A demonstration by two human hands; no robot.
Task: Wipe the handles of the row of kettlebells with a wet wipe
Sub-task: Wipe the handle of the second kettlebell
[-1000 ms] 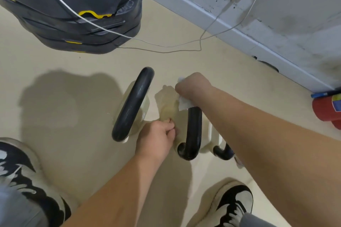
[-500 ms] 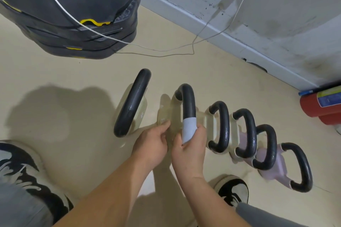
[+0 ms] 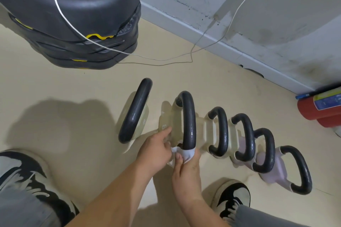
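Observation:
Several kettlebells stand in a row on the beige floor, each with a black handle. The first handle [image 3: 135,111] is at the left, apart from my hands. My right hand [image 3: 186,164] grips the white wet wipe [image 3: 186,154], wrapped around the near end of the second handle [image 3: 189,120]. My left hand [image 3: 156,150] rests on the cream body of that second kettlebell [image 3: 165,121], fingers touching the wipe's edge. Further right, smaller handles [image 3: 222,132] follow, down to the last lilac kettlebell [image 3: 276,169].
A black stack of step platforms [image 3: 73,24] sits at the top left with a white charging cable [image 3: 166,59] trailing to a wall socket. A red extinguisher [image 3: 321,108] lies at the right by the wall. My shoes [image 3: 232,199] flank the kettlebells.
My right hand slid the wipe along the second handle from its far end down to the near end. My left hand stayed on the kettlebell body. The view lifted, showing the full row.

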